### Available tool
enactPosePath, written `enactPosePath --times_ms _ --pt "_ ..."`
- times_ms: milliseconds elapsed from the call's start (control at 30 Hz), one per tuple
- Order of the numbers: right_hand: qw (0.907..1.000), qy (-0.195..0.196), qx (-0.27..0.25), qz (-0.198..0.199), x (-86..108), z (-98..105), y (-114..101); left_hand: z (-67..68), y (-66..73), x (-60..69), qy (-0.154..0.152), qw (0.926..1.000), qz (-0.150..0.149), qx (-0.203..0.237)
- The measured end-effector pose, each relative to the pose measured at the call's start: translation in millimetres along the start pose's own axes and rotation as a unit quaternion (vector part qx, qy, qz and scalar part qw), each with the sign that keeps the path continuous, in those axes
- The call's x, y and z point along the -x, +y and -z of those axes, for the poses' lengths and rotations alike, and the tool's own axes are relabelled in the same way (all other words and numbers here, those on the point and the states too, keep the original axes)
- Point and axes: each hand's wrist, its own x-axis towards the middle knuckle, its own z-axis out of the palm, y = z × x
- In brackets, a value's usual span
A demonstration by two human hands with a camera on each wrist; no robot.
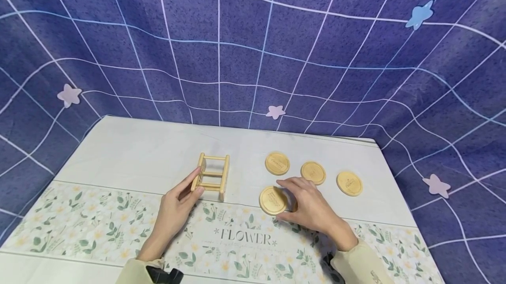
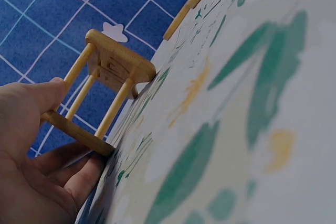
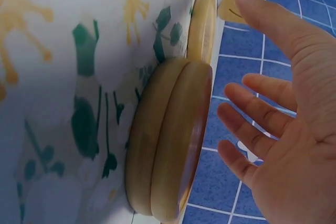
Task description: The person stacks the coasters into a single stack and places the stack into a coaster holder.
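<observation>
My left hand (image 1: 176, 207) grips the left end panel of a small light-wood coaster rack (image 1: 224, 176), thumb on one side and fingers on the other. In the left wrist view the rack (image 2: 122, 59) shows round rods between its two end panels. My right hand (image 1: 310, 205) hovers, fingers spread, just right of the front round wooden coaster (image 1: 273, 200). Engraved lettering marks that coaster. Three more coasters lie behind and to the right: one at the back (image 1: 277, 163), a middle one (image 1: 313, 172) partly behind my fingers, and the rightmost (image 1: 349, 183). In the right wrist view the palm (image 3: 294, 166) holds nothing.
A white table (image 1: 134, 152) carries a floral printed band with the word FLOWER (image 1: 246, 236) across its front part. Behind it hangs a blue grid-patterned cloth (image 1: 237, 64) with star shapes, also along both sides.
</observation>
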Motion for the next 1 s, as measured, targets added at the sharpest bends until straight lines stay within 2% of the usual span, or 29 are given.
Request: enactPosePath --times_ms 667,1000 --pt "0.9996 -0.024 0.007 0.010 -10.2 -8.1 1.0 0.5 1.5 0.3 -0.002 0.9999 0.015 0.007" --pt "0.9993 -0.037 0.003 0.001 -12.2 -11.5 1.6 0.9 2.4 0.1 -0.009 0.9997 0.023 0.010"
